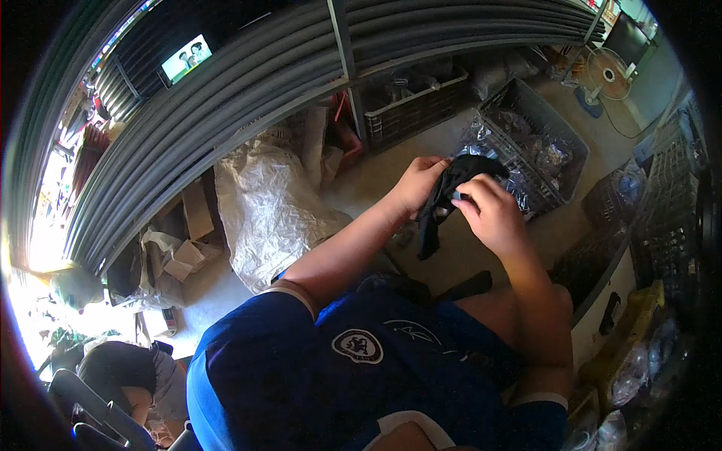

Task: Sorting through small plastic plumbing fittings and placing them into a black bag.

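A black cloth (pixel 429 234) hangs in front of me, bunched at the top, its loose end dangling below my hands. My left hand (pixel 420 186) is closed round its left side. My right hand (pixel 492 210) pinches at the cloth from the right, fingers bent and thumb close to the fingertips. A small pale grey piece (pixel 456 195) shows between the cloth and the right fingertips; its kind is hard to make out. Just beyond both hands stands a dark plastic crate (pixel 575 143) with clear bags of small parts.
Long dark pipes (pixel 248 98) lie on a rack across the back. A silvery woven sack (pixel 263 203) slumps at left, near cardboard boxes (pixel 188 255). Another crate (pixel 414 109) sits under the rack. A fan (pixel 605 75) stands far right, a yellow bin (pixel 628 338) near right. Another person (pixel 128 376) bends at lower left.
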The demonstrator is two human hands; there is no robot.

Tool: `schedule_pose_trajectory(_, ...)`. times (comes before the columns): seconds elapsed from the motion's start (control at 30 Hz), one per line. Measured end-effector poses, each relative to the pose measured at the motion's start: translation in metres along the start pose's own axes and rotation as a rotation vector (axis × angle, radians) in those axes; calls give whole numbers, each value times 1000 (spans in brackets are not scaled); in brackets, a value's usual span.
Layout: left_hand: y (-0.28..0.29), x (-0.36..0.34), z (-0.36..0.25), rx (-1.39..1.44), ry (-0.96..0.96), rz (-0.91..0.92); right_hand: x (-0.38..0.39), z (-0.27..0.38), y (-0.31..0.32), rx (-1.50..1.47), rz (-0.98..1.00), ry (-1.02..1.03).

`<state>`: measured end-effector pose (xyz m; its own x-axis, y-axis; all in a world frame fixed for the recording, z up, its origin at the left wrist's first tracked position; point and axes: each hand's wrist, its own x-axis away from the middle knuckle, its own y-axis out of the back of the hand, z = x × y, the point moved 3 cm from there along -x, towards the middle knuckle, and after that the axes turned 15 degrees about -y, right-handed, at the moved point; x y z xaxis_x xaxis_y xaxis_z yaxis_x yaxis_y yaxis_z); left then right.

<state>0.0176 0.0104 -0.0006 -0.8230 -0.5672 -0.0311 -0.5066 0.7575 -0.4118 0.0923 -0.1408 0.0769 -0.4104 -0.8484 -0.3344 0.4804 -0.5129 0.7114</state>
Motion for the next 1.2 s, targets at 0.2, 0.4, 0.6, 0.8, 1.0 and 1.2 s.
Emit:
schedule_pose_trajectory(0.2,-6,3,-15,-409,-673,-134,6,-34,-22,-974,58,-733)
schedule_pose_trajectory(0.4,-20,7,1,-297,-456,-133,17,-31,-12,-569,71,-432)
schedule_pose_trajectory(0.6,12,30,52,14,-26,-61,25,-14,-26,-20,261,-208)
schedule_pose_trajectory(0.8,32,50,70,-143,-25,-140,31,6,-51,55,291,-254)
schedule_pose_trajectory(1.0,16,45,40,-263,-377,-163,29,-26,-42,-373,329,-427)
schedule_pose_trajectory(1.2,14,47,10,-396,-742,-24,33,-64,-62,-1313,232,-1298)
